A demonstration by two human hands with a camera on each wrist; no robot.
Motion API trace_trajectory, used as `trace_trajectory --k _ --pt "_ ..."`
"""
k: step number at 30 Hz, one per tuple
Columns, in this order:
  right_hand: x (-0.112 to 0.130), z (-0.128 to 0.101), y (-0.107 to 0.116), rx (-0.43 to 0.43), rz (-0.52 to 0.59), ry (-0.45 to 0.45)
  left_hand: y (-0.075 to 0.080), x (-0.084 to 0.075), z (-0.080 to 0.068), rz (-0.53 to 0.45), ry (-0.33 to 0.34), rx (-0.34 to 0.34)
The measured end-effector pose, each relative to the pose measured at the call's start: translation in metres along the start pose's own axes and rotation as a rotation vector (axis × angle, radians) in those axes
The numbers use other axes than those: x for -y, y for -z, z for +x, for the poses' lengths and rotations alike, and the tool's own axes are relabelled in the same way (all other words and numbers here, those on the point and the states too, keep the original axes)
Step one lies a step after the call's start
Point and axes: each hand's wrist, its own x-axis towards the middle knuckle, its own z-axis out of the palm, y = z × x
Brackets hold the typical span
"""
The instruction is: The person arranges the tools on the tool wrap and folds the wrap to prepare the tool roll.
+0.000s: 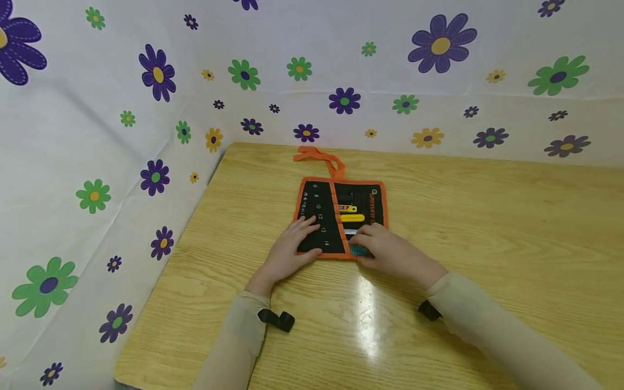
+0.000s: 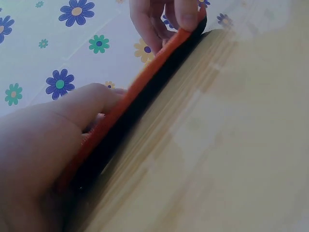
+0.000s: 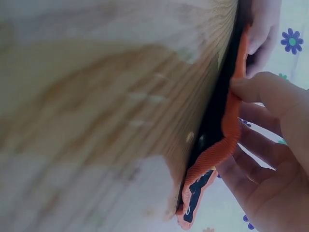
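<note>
A black tool pouch with orange edging lies unfolded on the table, its left panel printed with numbers. Handles stick out of its pockets: a yellow-and-red one, a yellow one, a silvery piece and a teal ribbed one. My left hand rests with spread fingers on the numbered panel, thumb near the lower edge. Over the teal handle my right hand bends its fingers. Its thumb touches the orange edging in the right wrist view; whether it grips the handle is hidden.
An orange tie strap trails from the pouch's far edge. The pouch lies on a wood-grain table. White cloth with a flower print hangs behind the table and on its left. Black wrist straps sit on both forearms.
</note>
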Motion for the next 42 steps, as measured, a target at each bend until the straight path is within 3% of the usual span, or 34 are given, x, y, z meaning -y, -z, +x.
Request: trace_trajectory --k 5,11,15,19,24,28,34,42 --pt "0.0 0.0 0.003 -0.017 0.009 -0.038 0.0 -0.001 0.0 -0.155 0.05 -0.092" --pt "0.0 0.005 0.007 -0.021 0.051 -0.139 0.001 -0.001 0.0 -0.21 -0.024 -0.246" --pt "-0.004 0.008 0.008 -0.054 0.093 -0.195 0.003 -0.003 0.001 -0.158 -0.065 -0.354" --pt "-0.009 0.012 0.008 -0.111 0.085 -0.208 0.003 -0.003 0.005 -0.105 -0.044 -0.415" --pt "-0.014 0.017 0.008 -0.173 -0.05 -0.172 0.003 -0.004 0.01 -0.024 -0.017 -0.44" --pt "-0.016 0.021 0.009 -0.221 -0.184 -0.123 0.005 -0.009 0.015 0.123 -0.017 -0.465" --pt "-0.016 0.021 0.012 -0.113 -0.313 -0.07 0.007 -0.019 0.022 0.354 0.015 -0.403" --pt "-0.015 0.014 0.011 0.047 -0.325 -0.082 0.01 -0.026 0.021 0.461 0.089 -0.137"
